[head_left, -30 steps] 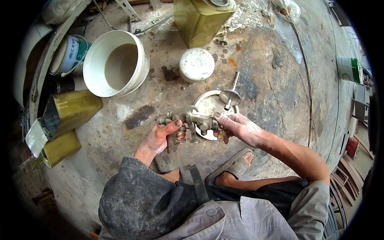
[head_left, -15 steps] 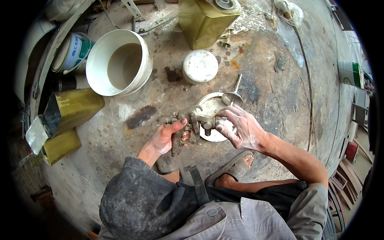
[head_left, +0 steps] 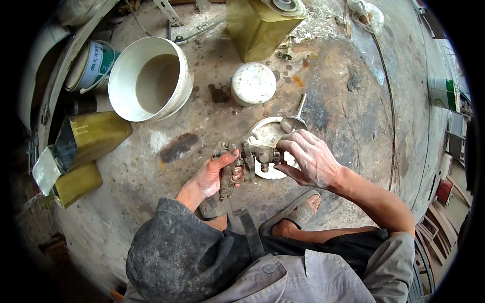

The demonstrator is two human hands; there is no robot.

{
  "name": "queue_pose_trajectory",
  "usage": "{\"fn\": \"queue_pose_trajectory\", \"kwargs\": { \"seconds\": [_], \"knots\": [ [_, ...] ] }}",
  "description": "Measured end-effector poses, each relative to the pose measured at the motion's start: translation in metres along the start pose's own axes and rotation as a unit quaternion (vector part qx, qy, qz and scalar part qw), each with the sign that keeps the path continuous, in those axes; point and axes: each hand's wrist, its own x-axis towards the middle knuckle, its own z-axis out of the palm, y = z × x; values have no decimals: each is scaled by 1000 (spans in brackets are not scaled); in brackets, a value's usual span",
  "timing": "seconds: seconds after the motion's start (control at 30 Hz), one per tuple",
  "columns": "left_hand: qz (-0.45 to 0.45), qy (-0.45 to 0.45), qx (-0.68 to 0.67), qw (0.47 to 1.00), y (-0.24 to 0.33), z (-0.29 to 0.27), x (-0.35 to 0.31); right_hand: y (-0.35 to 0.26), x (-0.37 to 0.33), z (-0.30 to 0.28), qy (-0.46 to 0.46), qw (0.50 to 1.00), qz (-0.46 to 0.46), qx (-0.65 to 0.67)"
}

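Note:
My left hand [head_left: 208, 175] is wrapped around the handle of a dirty metal spray gun [head_left: 261, 151], its thumb lying over the gun's back end. At the gun's front, my right hand [head_left: 316, 160] grips the ring-shaped nozzle cap [head_left: 278, 155] between thumb and fingers. Partly hidden under the gun and my right hand, a round white lid [head_left: 262, 127] lies on the ground. A small metal ladle-like cup [head_left: 293, 124] with a straight handle rests at that lid's far right edge.
A white bucket [head_left: 115, 83] of murky liquid stands at the left, with a white-lidded tub [head_left: 253, 85] farther right. Behind is a tall yellow-green can [head_left: 257, 33]. Cut-open metal cans [head_left: 96, 134] lie at the far left. A dark cable [head_left: 388, 91] crosses the floor at the right.
My right fingers have shifted their grip around the nozzle cap, now bent over it from above. The spray gun has turned slightly in my left hand, which stays nearly in place.

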Motion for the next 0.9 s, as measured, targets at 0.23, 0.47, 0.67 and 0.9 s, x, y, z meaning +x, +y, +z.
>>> {"fn": "queue_pose_trajectory", "kwargs": {
  "seconds": [0.23, 0.47, 0.67, 0.9],
  "knots": [
    [-13, -12, -9, 1000, -1, -6, 1, -7, -6, 9, -46, 975, 161, 147],
    [-23, -13, -13, 1000, -1, -7, 0, -1, -5, 3, -60, 976, 147, 147],
    [-18, -12, -16, 1000, -3, -3, -1, -4, -5, 3, -89, 979, 138, 120],
    [-21, -29, -27, 999, -3, -4, 2, -4, -6, 3, -39, 999, 29, 18]
  ]
}}
